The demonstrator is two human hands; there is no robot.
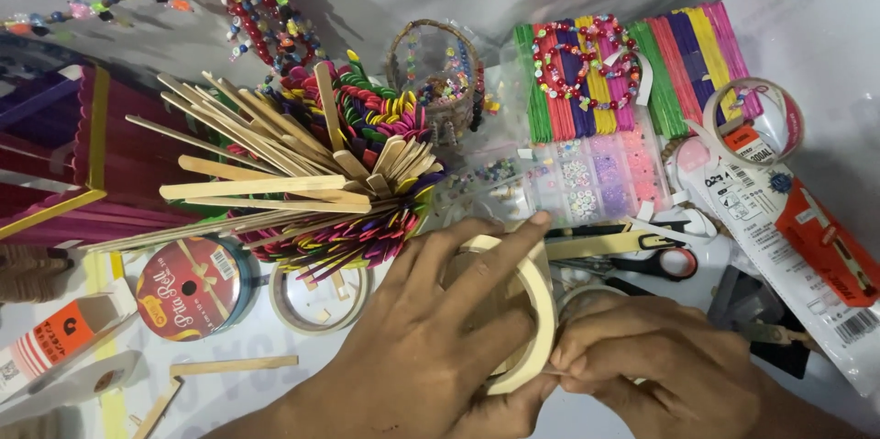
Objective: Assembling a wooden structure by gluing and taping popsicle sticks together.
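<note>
left hand (431, 329) clamps the tape roll (527, 311) at lower centre, right hand (642, 361) pinched shut on its loose end at the rim, so it looks like peeling, and next wants a steady pull.

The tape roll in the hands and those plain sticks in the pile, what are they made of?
Tape roll: looks like paper masking tape, matte cream, no shine. Plain sticks: seemingly wood, pale tan and unpainted, flat like craft sticks. The left hand grips the roll; the right hand pinches its edge.
</note>
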